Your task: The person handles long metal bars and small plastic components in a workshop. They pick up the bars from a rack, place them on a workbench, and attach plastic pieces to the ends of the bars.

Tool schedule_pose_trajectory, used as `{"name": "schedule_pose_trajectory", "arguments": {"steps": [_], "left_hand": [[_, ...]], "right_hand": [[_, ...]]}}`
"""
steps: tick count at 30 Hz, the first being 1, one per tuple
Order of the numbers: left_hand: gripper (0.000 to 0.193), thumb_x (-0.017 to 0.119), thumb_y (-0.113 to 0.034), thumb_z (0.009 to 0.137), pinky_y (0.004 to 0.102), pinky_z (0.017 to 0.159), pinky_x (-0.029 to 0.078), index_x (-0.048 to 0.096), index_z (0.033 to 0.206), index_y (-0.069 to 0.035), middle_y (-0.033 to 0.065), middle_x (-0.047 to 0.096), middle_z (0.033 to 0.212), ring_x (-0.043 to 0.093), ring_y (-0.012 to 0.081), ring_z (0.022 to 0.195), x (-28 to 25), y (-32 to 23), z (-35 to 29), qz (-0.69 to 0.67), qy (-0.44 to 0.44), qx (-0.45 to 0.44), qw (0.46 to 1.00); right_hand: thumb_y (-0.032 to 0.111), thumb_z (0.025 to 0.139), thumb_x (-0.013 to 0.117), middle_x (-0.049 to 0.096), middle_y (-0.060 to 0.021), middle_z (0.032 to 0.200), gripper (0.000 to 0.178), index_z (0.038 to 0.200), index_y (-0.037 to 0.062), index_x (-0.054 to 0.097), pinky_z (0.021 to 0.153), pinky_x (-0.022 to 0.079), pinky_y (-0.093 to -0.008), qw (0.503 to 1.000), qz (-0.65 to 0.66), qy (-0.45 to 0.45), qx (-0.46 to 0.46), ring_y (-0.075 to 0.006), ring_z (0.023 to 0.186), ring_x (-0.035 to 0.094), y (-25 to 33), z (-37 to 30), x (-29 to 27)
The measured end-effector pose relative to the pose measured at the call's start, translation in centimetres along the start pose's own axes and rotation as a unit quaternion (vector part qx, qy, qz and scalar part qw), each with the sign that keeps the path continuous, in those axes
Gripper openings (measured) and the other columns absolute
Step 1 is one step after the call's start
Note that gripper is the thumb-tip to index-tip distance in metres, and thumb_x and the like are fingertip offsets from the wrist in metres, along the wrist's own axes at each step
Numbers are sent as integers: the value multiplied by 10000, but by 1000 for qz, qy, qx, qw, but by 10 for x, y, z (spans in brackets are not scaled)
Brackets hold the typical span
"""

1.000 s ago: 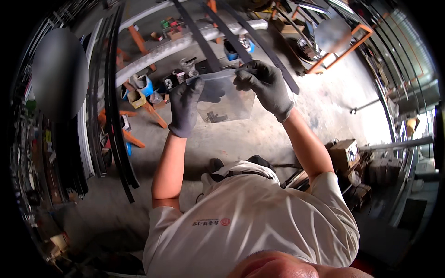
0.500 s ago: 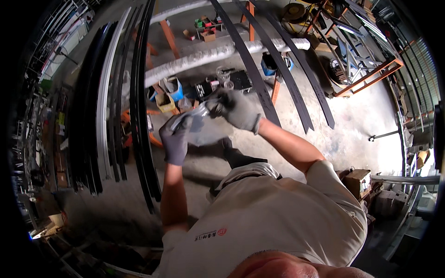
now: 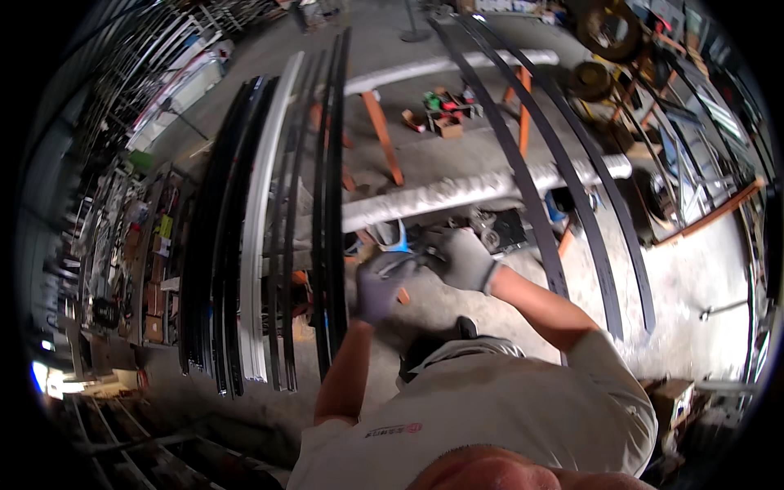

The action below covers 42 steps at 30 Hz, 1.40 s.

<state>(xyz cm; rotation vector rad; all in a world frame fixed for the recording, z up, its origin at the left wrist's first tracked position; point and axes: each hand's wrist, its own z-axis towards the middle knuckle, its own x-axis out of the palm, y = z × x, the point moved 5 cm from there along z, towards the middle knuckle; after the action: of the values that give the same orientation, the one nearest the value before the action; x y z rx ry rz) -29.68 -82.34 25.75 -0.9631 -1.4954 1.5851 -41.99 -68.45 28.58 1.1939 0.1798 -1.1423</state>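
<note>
In front of my waist, my left hand (image 3: 380, 287) and my right hand (image 3: 465, 261), both in grey gloves, come close together with fingers bent. Motion blurs both, so whatever lies between the fingertips is too unclear to name. The clear plastic bag seen half a second ago cannot be made out now. Just beyond the gloves stands a blue and white container (image 3: 394, 237), partly hidden by them. To the left of my left hand run long black profiles (image 3: 333, 204); dark flat strips (image 3: 523, 167) pass to the right of my right hand.
A white-wrapped crossbar (image 3: 441, 196) on orange legs (image 3: 381, 135) supports the long pieces. Farther left lie a white profile (image 3: 265, 204) and several black ones. Small boxes (image 3: 449, 126) sit on a low stand behind. An orange-edged rack (image 3: 710, 214) stands at right.
My view has swung, so the scene sits lower and farther right. The clear bag stretched between my hands is no longer visible, and the hands have drawn closer together.
</note>
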Motion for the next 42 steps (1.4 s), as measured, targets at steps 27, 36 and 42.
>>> {"name": "schedule_pose_trajectory", "arguments": {"steps": [27, 36, 42], "left_hand": [[189, 756, -163, 939, 293, 616, 533, 760, 1009, 13, 74, 725, 754, 656, 120, 637, -82, -34, 91, 106, 150, 138, 973], [205, 813, -168, 900, 288, 721, 560, 757, 987, 9, 88, 769, 872, 704, 114, 778, 25, -58, 2, 174, 100, 184, 962], [193, 814, -155, 897, 282, 755, 553, 760, 994, 2, 87, 770, 912, 709, 121, 819, 93, -42, -53, 120, 117, 125, 978]], "right_hand": [[93, 881, 745, 693, -130, 846, 86, 908, 20, 708, 677, 521, -372, 979, -24, -60, 194, -283, 741, 669, 13, 42, -43], [95, 893, 756, 710, -151, 846, 106, 932, 8, 708, 665, 526, -351, 985, 34, -81, 147, -254, 729, 683, -23, -86, -112], [43, 893, 767, 722, -124, 844, 102, 916, -22, 691, 695, 541, -317, 970, 109, -100, 192, -182, 762, 693, -39, -183, -134]]}}
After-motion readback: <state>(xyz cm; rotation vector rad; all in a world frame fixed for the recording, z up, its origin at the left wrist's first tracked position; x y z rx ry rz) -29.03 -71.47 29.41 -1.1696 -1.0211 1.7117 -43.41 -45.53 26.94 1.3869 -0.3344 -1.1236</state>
